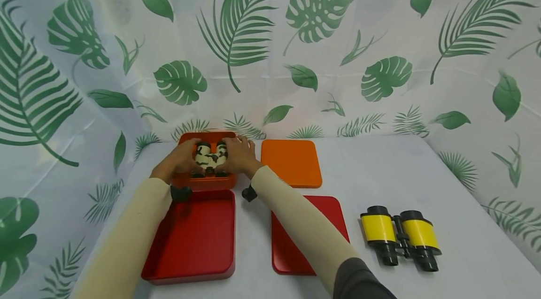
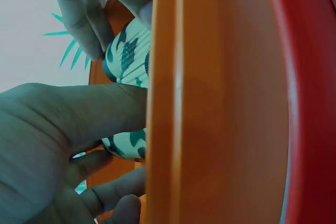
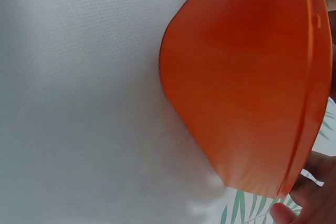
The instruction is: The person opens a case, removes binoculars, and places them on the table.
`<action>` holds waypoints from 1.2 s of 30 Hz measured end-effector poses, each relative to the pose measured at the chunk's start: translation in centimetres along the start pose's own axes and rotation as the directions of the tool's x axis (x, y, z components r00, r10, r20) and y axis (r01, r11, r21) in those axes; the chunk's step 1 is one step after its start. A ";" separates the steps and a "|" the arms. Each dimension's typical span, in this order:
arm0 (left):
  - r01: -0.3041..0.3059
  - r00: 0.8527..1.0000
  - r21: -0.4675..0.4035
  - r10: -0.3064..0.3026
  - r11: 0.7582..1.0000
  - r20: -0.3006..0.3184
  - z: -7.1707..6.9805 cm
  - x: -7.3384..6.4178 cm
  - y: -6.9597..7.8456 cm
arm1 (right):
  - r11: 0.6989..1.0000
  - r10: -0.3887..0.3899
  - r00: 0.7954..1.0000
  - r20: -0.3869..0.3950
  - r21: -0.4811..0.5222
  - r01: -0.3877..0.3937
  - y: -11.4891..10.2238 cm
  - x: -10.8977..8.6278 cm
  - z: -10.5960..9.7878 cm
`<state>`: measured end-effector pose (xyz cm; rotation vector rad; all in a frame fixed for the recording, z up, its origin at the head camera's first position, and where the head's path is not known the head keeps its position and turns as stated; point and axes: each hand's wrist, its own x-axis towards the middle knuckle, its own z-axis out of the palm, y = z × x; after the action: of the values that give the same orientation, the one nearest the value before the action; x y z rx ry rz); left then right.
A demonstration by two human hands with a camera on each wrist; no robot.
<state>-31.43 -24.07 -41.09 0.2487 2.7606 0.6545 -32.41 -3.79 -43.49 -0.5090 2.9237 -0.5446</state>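
Observation:
Camouflage-patterned binoculars [image 1: 205, 160] in cream and dark green sit in the orange box [image 1: 207, 185] at the back left, below its rim line. My left hand [image 1: 182, 158] grips their left side; in the left wrist view its thumb stretches across toward the patterned barrel [image 2: 131, 59]. On the opposite side my right hand [image 1: 242, 156] holds them with fingers at the far end. The box's outer wall [image 3: 241, 87] fills much of the right wrist view and hides the right hand's grip there.
Directly in front of the orange box stands an open red box [image 1: 194, 238]. An orange lid [image 1: 291, 163] lies right of it, and a red lid [image 1: 291, 252] lies partly under my right forearm. Yellow and black binoculars [image 1: 378, 228] rest at the right. A leaf-patterned curtain [image 1: 253, 55] hangs behind.

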 end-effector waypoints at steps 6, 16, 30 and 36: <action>0.007 1.000 -0.034 -0.008 0.999 -0.014 0.4 0.4 -0.4 | 1.000 0.007 1.000 0.001 0.006 -0.007 -0.1 0.4 0.3; 0.013 0.998 -0.096 -0.019 0.995 -0.058 0.3 -0.2 -0.5 | 1.000 0.007 0.997 -0.078 0.008 -0.006 0.1 0.4 0.8; -0.076 0.989 -0.110 0.061 0.991 -0.132 -1.9 -2.0 0.7 | 0.992 -0.064 0.980 -0.188 0.092 0.082 -0.2 -0.7 -0.6; -0.101 0.985 -0.101 0.085 0.990 -0.150 -2.3 -2.5 1.2 | 0.981 -0.081 0.971 -0.224 0.153 0.117 0.0 -1.3 -1.2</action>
<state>-29.71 -24.56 -37.96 0.3194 2.8536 0.8763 -31.43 -3.00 -42.33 -0.6122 3.0302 -0.9009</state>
